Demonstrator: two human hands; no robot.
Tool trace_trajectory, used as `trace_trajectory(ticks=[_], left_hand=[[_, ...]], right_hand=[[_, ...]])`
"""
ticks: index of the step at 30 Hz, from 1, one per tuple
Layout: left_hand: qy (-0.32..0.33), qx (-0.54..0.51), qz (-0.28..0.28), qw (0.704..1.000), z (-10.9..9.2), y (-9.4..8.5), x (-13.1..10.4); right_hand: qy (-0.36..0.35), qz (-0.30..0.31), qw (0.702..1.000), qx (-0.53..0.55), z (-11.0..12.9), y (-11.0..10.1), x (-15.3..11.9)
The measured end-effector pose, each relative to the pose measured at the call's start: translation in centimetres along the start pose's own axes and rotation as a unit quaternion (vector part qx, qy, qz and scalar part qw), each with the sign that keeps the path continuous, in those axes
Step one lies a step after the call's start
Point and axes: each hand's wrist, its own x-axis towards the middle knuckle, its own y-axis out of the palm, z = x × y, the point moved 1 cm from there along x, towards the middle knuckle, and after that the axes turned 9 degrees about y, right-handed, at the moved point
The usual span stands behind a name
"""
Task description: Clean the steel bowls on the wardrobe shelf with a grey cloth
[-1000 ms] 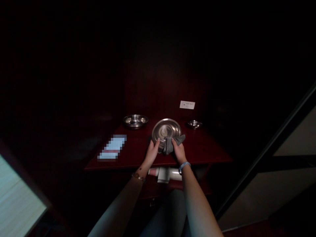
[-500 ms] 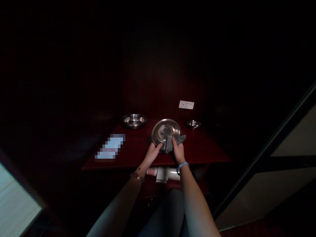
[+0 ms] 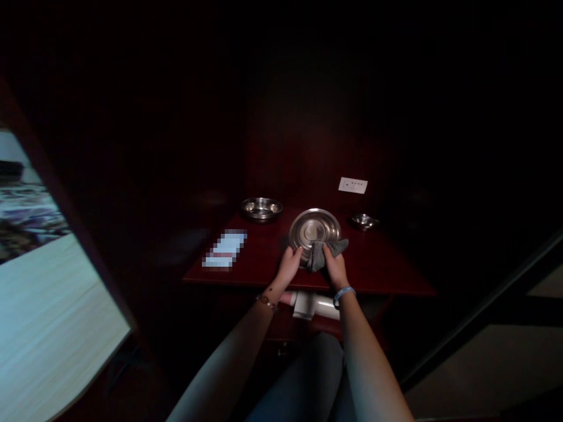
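Observation:
A round steel plate (image 3: 313, 227) is held tilted up above the dark red desk (image 3: 387, 266). My left hand (image 3: 289, 265) grips its lower left rim, thumb on the near face. A grey cloth (image 3: 317, 258) lies against the plate's lower right part. My right hand (image 3: 335, 265) is closed on the cloth and presses it to the rim; the fingers behind the plate are hidden. At the back left of the desk stands a steel bowl (image 3: 261, 209), and a smaller steel dish (image 3: 364, 221) is at the back right.
A blurred pale item (image 3: 225, 249) lies on the desk at the left. A white socket panel (image 3: 353, 185) is on the back wall. Below the desktop is a white cylindrical object (image 3: 326, 307). A light wooden surface (image 3: 57, 316) stands at the far left.
The view has turned left, so the desk and its objects appear further right and more of the light wooden surface shows. Both hands keep their hold on the plate and cloth.

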Motion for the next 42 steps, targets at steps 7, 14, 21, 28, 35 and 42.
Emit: trace_trajectory(ticks=[7,14,21,28,35,42], left_hand=[[-0.017,-0.023,0.001,1.000,-0.28,0.14,-0.16],[0.020,-0.045,0.031,0.998,-0.63,0.35,-0.44],[0.028,-0.007,0.052,0.998,-0.13,0.25,-0.40],[0.022,-0.019,0.050,0.998,0.07,0.15,-0.31],[0.011,-0.023,0.049,0.998,-0.30,0.26,-0.50],[0.001,-0.035,0.047,0.998,0.13,0.28,-0.27]], right_hand=[[0.007,-0.013,1.000,-0.002,-0.35,-0.32,-0.01],[0.027,-0.017,0.999,0.016,-0.34,-0.20,0.06],[0.016,-0.005,0.999,0.031,-0.58,-0.14,0.09],[0.011,-0.005,0.999,0.031,-0.40,-0.11,-0.03],[0.017,-0.014,1.000,0.012,0.11,-0.18,-0.25],[0.015,-0.007,1.000,0.012,-0.43,-0.19,0.00]])
